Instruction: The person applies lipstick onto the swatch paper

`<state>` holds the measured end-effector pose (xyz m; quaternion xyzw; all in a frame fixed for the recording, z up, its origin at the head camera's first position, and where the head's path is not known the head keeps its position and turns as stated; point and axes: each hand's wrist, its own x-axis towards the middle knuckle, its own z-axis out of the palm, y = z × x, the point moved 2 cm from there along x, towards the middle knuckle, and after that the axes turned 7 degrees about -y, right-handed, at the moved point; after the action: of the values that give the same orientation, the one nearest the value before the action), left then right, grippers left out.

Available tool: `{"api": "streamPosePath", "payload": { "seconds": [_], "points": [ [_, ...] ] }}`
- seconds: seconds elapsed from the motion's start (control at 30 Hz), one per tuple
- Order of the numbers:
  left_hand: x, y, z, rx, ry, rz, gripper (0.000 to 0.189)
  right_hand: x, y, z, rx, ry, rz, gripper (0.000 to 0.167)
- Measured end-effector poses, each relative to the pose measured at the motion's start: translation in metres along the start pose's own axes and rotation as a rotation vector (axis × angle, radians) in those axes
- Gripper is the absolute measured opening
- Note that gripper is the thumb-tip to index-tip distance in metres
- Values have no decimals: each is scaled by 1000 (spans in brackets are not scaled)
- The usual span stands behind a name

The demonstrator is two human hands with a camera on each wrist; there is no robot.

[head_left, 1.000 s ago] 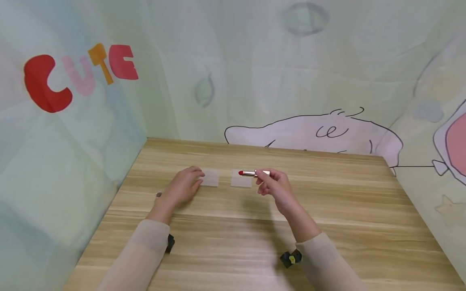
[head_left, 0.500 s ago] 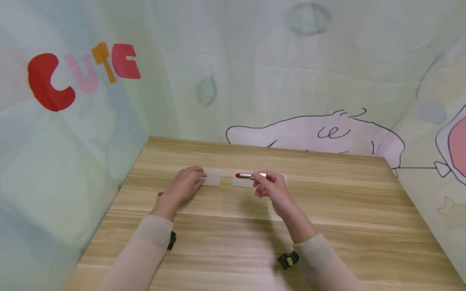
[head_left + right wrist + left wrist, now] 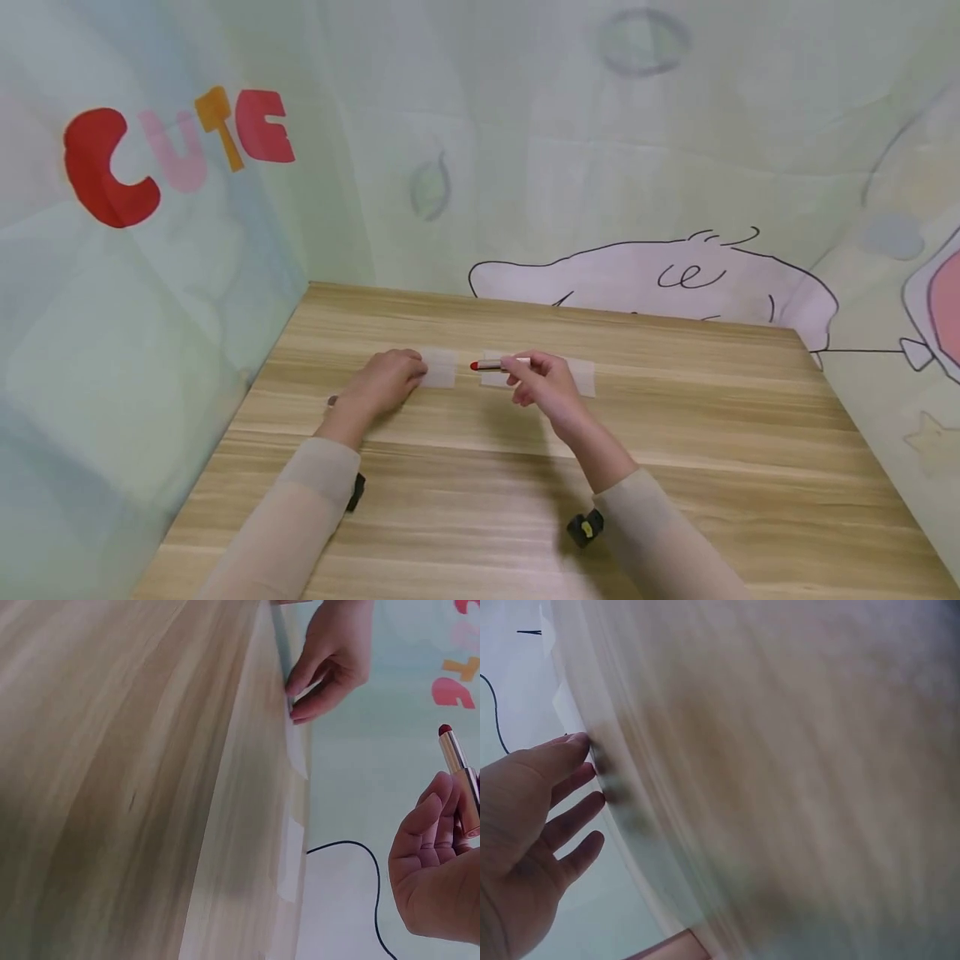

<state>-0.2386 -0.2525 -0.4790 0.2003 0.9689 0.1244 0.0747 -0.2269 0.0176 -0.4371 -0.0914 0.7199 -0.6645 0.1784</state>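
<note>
In the head view my right hand pinches an uncapped lipstick, its red tip pointing left. The right wrist view shows the lipstick's shiny metal case between thumb and fingers. It is held above a white translucent strip on the table, apart from it. My left hand rests at a second white strip, fingertips touching its left end. The fingers of the left hand are loosely bent in the left wrist view, gripping nothing visible. Near the left wrist stands a small brownish, cap-like piece.
The strips lie on a wood-grain table. A printed cloth wall rises along its far and left edges, bearing "CUTE" lettering and a cartoon animal. Black wrist devices hang under both sleeves.
My right hand has moved left and slightly down with the lipstick, whose tip now sits over the gap between the strips. The left hand stays at its strip. The head view shifts slightly.
</note>
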Motion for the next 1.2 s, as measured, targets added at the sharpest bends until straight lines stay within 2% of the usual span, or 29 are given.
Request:
{"api": "streamPosePath", "payload": {
  "seconds": [0.13, 0.33, 0.67, 0.97, 1.2],
  "points": [
    [-2, -1, 2, 2, -23, -9, 23, 12, 4, 7, -59, -11, -3, 28],
    [-4, -2, 3, -11, -11, -22, 25, 26, 9, 15, -125, -6, -2, 27],
    [-7, 1, -4, -28, -9, -21, 26, 39, 14, 24, -142, 15, 1, 28],
    [-7, 2, -1, -32, -18, -37, 26, 50, 14, 29, -179, 28, 8, 25],
    [-9, 2, -2, -63, -7, -49, 26, 61, 15, 40, -264, 39, -28, 23]
  ]
}}
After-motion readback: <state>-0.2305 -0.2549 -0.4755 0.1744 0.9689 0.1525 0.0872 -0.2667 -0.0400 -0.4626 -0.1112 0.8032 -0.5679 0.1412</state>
